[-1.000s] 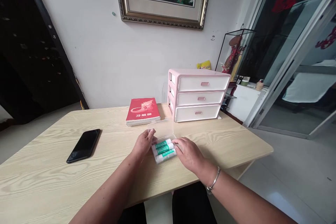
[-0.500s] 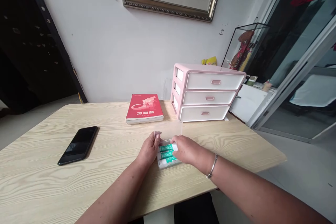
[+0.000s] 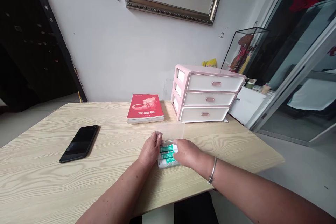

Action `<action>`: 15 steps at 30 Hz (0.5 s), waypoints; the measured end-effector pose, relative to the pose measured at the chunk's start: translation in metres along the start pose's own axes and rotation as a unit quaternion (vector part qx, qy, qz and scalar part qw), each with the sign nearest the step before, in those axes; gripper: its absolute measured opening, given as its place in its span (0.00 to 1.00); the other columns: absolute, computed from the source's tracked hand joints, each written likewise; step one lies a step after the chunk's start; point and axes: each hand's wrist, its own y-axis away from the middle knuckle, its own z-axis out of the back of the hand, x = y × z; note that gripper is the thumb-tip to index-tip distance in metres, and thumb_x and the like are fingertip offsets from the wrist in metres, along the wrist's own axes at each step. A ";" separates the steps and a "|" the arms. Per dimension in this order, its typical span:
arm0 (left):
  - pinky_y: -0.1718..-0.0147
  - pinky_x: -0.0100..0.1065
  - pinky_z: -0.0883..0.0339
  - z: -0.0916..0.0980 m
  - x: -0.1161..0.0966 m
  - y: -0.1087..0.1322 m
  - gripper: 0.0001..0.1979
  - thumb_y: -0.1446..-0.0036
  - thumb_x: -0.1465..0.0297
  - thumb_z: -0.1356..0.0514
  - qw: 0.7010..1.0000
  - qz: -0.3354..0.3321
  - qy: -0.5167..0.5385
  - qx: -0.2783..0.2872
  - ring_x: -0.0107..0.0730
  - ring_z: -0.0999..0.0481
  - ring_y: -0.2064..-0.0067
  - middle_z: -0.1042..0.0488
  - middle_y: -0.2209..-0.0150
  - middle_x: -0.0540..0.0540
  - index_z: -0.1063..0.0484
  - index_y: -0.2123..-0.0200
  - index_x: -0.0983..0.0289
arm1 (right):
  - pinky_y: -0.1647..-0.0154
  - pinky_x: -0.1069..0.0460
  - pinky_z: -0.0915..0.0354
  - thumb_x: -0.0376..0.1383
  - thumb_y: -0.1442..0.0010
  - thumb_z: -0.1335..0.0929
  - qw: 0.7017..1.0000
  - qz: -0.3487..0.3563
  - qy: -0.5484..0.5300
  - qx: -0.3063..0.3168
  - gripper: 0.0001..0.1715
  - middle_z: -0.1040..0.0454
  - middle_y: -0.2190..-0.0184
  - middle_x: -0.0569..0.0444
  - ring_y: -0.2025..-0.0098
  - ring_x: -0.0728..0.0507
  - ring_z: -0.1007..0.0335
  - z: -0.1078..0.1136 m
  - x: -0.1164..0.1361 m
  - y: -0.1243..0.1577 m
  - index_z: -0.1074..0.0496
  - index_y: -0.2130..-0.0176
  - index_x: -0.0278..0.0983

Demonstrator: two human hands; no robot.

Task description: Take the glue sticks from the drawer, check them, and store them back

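Lower centre of frame: three green-and-white tubes (image 3: 166, 155) are lying in one clear case (image 3: 166, 166), long axes running roughly side to side. They are extending leftward from the right hand (image 3: 187, 152), the nearer, which is curling half-closed over their right ends; firm grip, cannot tell. Left hand (image 3: 150, 148), nearly closed, is pinching the case's upper-left edge. One phone (image 3: 79, 144) is lying left.

Pale wooden table (image 3: 39, 185), black phone (image 3: 79, 144) lying flat, red book (image 3: 145, 106), pink drawer unit (image 3: 207, 94), open clear case (image 3: 170, 132)
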 end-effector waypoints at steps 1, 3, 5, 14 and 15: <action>0.62 0.38 0.34 0.000 0.000 0.000 0.18 0.32 0.56 0.54 1.000 -0.001 -0.002 0.001 0.37 0.24 0.66 0.25 0.69 0.53 0.31 0.58 0.61 | 0.67 0.48 0.41 0.25 0.52 0.31 1.000 -0.002 0.008 0.005 0.12 0.22 0.67 0.42 0.63 0.36 0.26 0.001 0.002 0.001 0.25 0.65 0.34; 0.62 0.38 0.34 0.000 0.000 0.000 0.18 0.32 0.56 0.54 1.000 -0.004 -0.007 0.002 0.37 0.25 0.66 0.25 0.69 0.53 0.32 0.58 0.61 | 0.67 0.48 0.40 0.24 0.52 0.31 1.000 -0.014 0.020 0.014 0.14 0.21 0.64 0.39 0.61 0.34 0.25 0.002 0.007 0.003 0.25 0.63 0.33; 0.62 0.38 0.34 0.000 -0.001 0.001 0.17 0.32 0.57 0.55 1.000 -0.007 -0.009 0.000 0.38 0.25 0.66 0.25 0.69 0.53 0.32 0.58 0.61 | 0.66 0.47 0.39 0.24 0.52 0.31 1.000 -0.017 0.017 0.014 0.17 0.21 0.62 0.39 0.60 0.33 0.25 0.001 0.009 0.004 0.25 0.61 0.34; 0.62 0.37 0.34 0.002 -0.004 0.003 0.17 0.32 0.57 0.54 1.000 -0.007 -0.015 -0.004 0.37 0.24 0.65 0.24 0.68 0.53 0.32 0.59 0.60 | 0.60 0.50 0.35 0.25 0.52 0.32 0.999 -0.028 -0.010 -0.021 0.28 0.21 0.56 0.43 0.55 0.37 0.24 -0.006 0.003 0.006 0.24 0.50 0.37; 0.62 0.37 0.34 0.002 -0.004 0.003 0.17 0.32 0.57 0.54 1.000 -0.005 -0.016 -0.005 0.37 0.24 0.65 0.24 0.68 0.53 0.32 0.59 0.60 | 0.59 0.51 0.35 0.25 0.51 0.32 0.999 -0.019 -0.005 -0.029 0.28 0.21 0.56 0.43 0.55 0.37 0.24 -0.004 0.002 0.007 0.24 0.50 0.37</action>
